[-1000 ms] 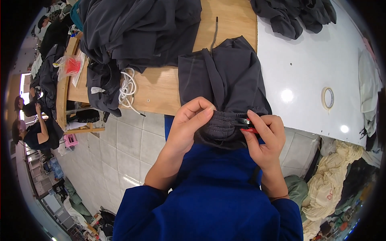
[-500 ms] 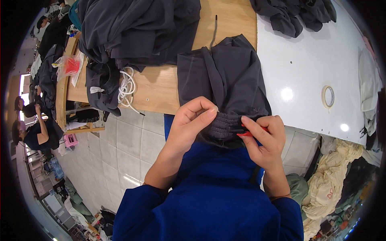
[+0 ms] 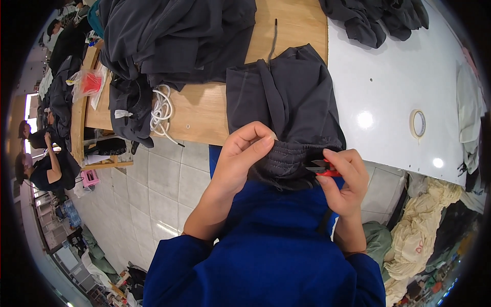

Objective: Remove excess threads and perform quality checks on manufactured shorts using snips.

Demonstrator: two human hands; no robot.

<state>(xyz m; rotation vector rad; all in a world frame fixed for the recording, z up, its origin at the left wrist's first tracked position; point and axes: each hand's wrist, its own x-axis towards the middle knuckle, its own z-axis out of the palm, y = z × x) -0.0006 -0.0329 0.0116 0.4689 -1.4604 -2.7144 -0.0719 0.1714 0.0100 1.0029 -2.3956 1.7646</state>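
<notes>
Left hand (image 3: pixel 244 153) pinched the gathered waistband (image 3: pixel 285 157), seemingly to steady it, while right hand (image 3: pixel 349 179) clasped red-handled snips (image 3: pixel 330 173), tips toward it! The grey garment (image 3: pixel 302 97) lay partly on the counter (image 3: pixel 204 115), likely for support.

Both forearms are bared and angled upward: the left forearm (image 3: pixel 212 207) is slanted inward, and the right forearm (image 3: pixel 351 235) is held more upright. At the left hand (image 3: pixel 239 153), the thumb is pressed to the bent index finger in a pinch directed rightward. At the right hand (image 3: pixel 349 179), thumb and index finger are pointed left, their tips set slightly apart. The hands are held near each other, at similar height.
</notes>
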